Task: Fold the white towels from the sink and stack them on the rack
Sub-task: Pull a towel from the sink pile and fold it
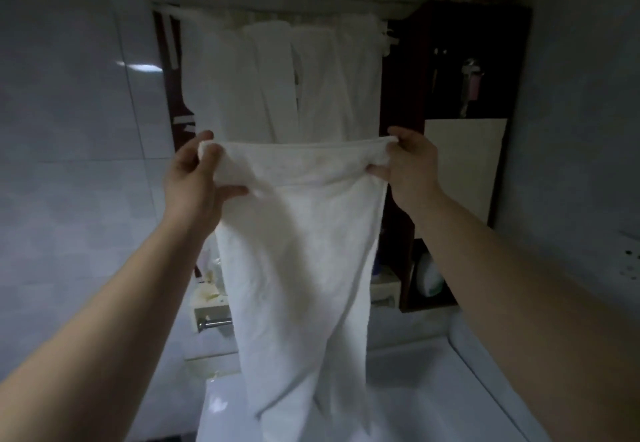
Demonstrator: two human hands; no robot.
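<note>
Two bare arms reach up. The left hand [197,178] and right hand [408,168] each pinch a top corner of a white towel [301,251], each grip tight on the cloth, pulling its upper edge straight. The towel hangs below the rack [386,38], in front of other towels [277,78] draped from the rack. A sink [415,389] lies far below the rack.

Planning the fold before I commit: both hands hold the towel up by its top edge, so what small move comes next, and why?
Probably bring the left hand and right hand together so the top corners meet. The white towel hangs long and spread between them, its lower end down by the sink.
</note>
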